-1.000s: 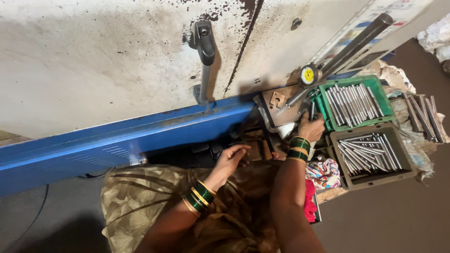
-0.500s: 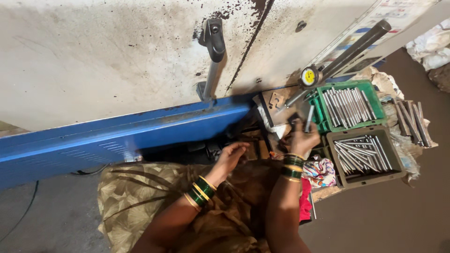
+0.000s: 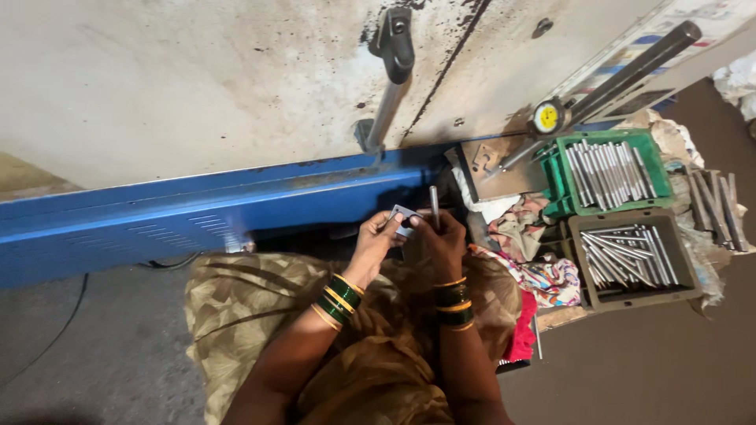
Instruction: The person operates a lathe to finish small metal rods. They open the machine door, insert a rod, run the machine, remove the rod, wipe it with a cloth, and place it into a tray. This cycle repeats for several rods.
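Note:
My right hand (image 3: 442,238) grips a thin metal rod (image 3: 433,202) that points up, away from me. My left hand (image 3: 376,238) holds a small flat grey metal piece (image 3: 402,216) right beside the rod, the two hands touching in front of my lap. Both wrists wear green and gold bangles. A green crate (image 3: 610,171) full of similar metal rods sits to the right, with a grey crate (image 3: 632,256) of more rods just below it.
A large stained white machine panel (image 3: 197,86) with a black handle (image 3: 395,41) and a blue base rail (image 3: 197,208) fills the upper view. A yellow dial gauge (image 3: 547,118) stands by a metal block (image 3: 496,164). Coloured rags (image 3: 535,267) lie beside my lap. More rods (image 3: 713,206) lie far right.
My right hand came back from the green crate to my lap with a rod. My left hand rose to meet it, holding the small metal piece.

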